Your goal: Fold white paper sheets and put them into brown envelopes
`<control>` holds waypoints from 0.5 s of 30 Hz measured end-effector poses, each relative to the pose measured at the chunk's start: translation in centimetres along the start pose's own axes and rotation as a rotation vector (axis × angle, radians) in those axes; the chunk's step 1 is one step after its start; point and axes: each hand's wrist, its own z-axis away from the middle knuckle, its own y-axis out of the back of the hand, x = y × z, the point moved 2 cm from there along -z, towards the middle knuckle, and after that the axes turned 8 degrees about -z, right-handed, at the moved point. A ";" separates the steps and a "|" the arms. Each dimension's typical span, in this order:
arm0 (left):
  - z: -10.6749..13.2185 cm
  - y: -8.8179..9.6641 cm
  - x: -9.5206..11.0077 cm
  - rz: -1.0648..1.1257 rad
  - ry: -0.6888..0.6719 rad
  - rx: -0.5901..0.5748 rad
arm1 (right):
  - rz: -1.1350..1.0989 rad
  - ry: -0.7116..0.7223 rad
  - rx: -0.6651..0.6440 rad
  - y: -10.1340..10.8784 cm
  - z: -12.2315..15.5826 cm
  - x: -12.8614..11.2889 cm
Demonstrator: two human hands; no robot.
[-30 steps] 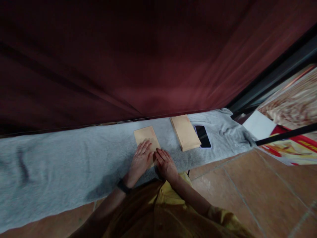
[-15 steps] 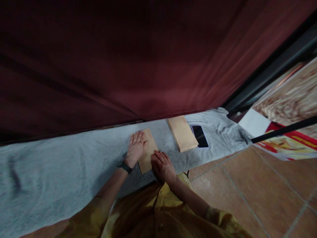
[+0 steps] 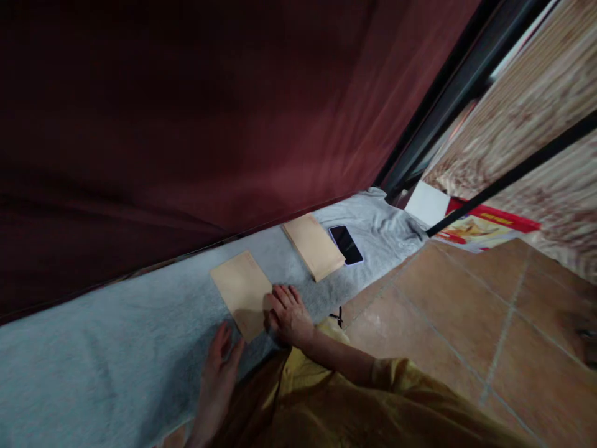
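Note:
A tan envelope (image 3: 241,290) lies flat on a grey cloth (image 3: 93,367) spread along the floor. My right hand (image 3: 286,314) rests at its near right corner, fingers curled down onto the edge. My left hand (image 3: 218,370) lies flat on the cloth just below the envelope's near left corner, fingers stretched out and holding nothing. A stack of tan envelopes (image 3: 314,246) sits farther right on the cloth, with a black phone (image 3: 346,244) beside it.
A dark red curtain (image 3: 186,112) hangs along the far edge of the cloth. Brown floor tiles (image 3: 466,323) spread to the right. A white sheet (image 3: 426,202) and a red printed poster (image 3: 476,227) lie at the right, under a black bar (image 3: 513,174).
My left hand has slid off the envelope, down and towards me onto the cloth. My right hand stays at the envelope's near corner. The view has swung right.

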 end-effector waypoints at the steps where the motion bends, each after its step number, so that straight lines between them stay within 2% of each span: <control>1: 0.0 -0.2 0.4 0.117 0.087 0.006 | -0.010 0.007 -0.002 0.1 -0.1 0.0; 3: -0.2 -0.5 1.0 0.310 0.185 0.047 | -0.032 0.020 0.003 0.2 -0.2 0.1; 7: -1.4 -0.4 0.1 0.471 0.207 0.023 | -0.059 0.038 0.030 0.1 -0.4 0.3; 11: -2.6 0.0 -0.8 0.430 0.224 -0.020 | -0.056 0.041 0.043 -0.1 -0.6 0.3; 15: -2.9 0.0 0.2 0.314 0.244 -0.112 | -0.064 0.036 0.050 -0.1 -0.7 0.2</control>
